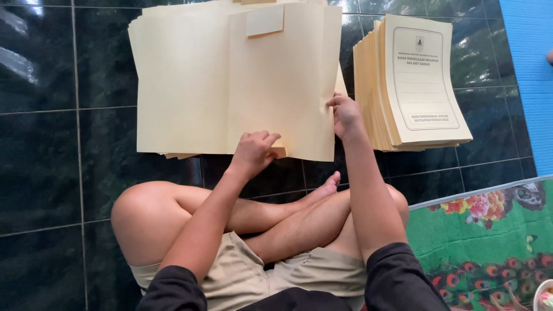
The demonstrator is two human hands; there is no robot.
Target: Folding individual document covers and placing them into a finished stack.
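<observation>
Where the dark tiled floor (52, 144) spreads out ahead of both hands, an unfolded cream folder sheet (230, 80) lies on a pile of its kind, and just beyond the right hand (345, 115) a stack of finished folders (423, 80) with printed covers sits squared up, seemingly kept apart from the flat ones. The right hand pinches the sheet's right edge, apparently steadying it, while the left hand (253, 151) curls closed over a small flap (278, 152) at the near edge, likely creasing it.
</observation>
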